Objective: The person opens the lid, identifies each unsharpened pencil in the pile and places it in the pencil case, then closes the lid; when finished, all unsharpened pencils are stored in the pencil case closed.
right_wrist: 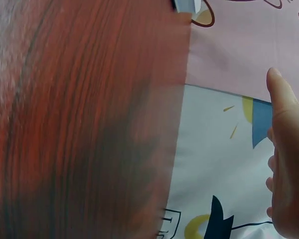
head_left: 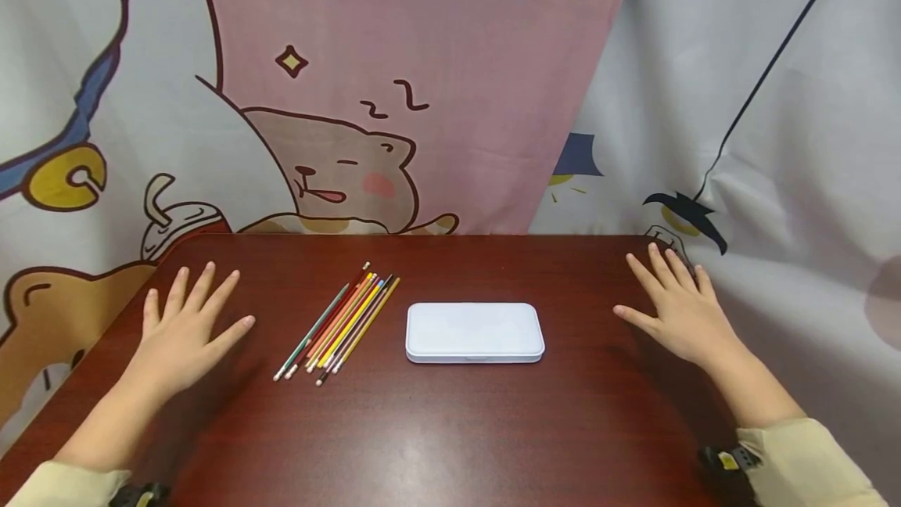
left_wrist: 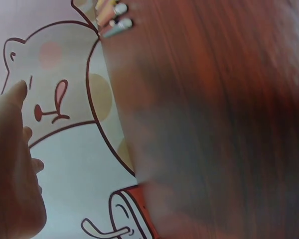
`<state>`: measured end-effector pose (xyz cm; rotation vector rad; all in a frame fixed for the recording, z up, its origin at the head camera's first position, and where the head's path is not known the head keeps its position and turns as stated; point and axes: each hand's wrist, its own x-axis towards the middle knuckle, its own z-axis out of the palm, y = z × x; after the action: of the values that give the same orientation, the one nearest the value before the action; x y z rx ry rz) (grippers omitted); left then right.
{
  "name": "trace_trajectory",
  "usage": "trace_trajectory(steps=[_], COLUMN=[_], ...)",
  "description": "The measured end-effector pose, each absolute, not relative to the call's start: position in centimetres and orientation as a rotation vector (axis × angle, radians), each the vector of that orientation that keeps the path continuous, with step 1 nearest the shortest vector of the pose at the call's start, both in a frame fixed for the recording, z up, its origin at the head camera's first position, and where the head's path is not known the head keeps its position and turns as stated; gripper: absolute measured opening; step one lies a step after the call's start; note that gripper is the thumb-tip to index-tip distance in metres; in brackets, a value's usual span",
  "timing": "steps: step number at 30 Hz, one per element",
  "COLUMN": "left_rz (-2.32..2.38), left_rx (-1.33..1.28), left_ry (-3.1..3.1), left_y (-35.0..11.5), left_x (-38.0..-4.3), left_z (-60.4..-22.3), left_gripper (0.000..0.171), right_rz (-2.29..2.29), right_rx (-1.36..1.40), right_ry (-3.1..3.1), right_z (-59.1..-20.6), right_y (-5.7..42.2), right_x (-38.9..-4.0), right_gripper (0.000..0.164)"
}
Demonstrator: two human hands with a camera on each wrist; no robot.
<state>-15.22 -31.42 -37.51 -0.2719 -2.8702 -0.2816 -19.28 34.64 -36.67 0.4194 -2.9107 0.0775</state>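
My left hand (head_left: pixel 181 340) is spread with straight fingers over the left side of the table, holding nothing. To its right lies a loose bundle of several colored pencils (head_left: pixel 345 323), slanted, many with pale ends toward me. A white, closed, flat case (head_left: pixel 475 332) with rounded corners lies to the right of the pencils. My right hand (head_left: pixel 679 311), fingers also spread and straight, is over the table's right side, apart from the case. The left wrist view catches a few pencil ends (left_wrist: pixel 120 24) at its top; in the right wrist view a corner of the case (right_wrist: pixel 185 6) shows.
The dark red wooden table (head_left: pixel 450 429) has its far edge against a hanging curtain (head_left: pixel 507 84) printed with cartoon animals. Curtain cloth also hangs along the left and right sides. A dark device with a yellow patch (head_left: pixel 728 458) is on the right wrist.
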Motion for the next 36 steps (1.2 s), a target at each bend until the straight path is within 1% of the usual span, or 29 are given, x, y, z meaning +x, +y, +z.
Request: trace_trajectory(steps=[7,16,23,36], left_rz=[-0.331,-0.433,-0.533,-0.743], left_rx=[-0.311,-0.393,-0.483,-0.622], left_ry=[-2.789,-2.662,-2.531,-2.404], left_y=[-29.4,-25.9,-23.1,-18.0], left_x=[-14.7,-14.3,-14.4,-15.4], left_z=[-37.1,-37.4,-38.0,-39.4], left_gripper=[0.076,0.072,0.07,0.072], right_rz=[0.163,0.413,0.648,1.064], right_rx=[0.454,0.49,0.534,0.532], right_ry=[-2.818,-2.714,-2.637,-2.639], right_z=[-36.7,-37.8,-39.4,-42.0], right_y=[33.5,31.4,29.6,26.9], right_x=[-18.2,-17.1,-17.1,-17.5], right_gripper=[0.085,0.081,0.079,0.079])
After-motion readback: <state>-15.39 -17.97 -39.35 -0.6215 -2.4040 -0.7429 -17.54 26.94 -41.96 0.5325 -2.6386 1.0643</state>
